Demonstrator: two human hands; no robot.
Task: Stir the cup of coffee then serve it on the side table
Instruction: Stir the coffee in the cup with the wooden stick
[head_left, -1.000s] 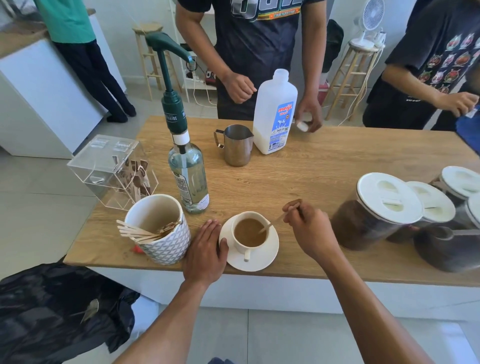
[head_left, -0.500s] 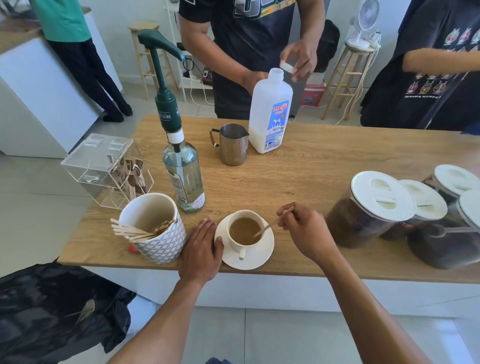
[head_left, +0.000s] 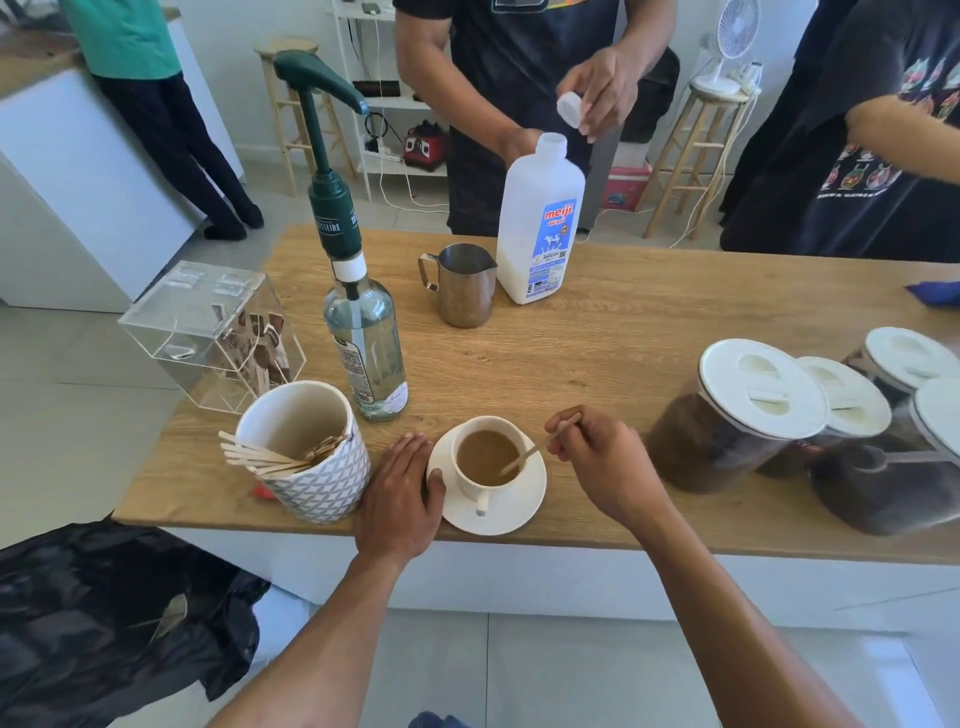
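While the stirring is in hand, we find the cup (head_left: 485, 457) of coffee on its saucer (head_left: 530, 499) at the near edge of the table (head_left: 623, 332). The right hand (head_left: 597, 462) has its grip pinched on a wooden stir stick (head_left: 530, 453), tip in the coffee. The left hand (head_left: 402, 499) lies flat, fingers apart, its thumb touching the saucer rim. We judge the cup fragile, nearly full and apt to slide on the saucer; carry by the saucer rim, level, or take the handle (head_left: 482, 503).

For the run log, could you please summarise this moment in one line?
stirring | right hand holds stir stick in cup | left hand steadies saucer
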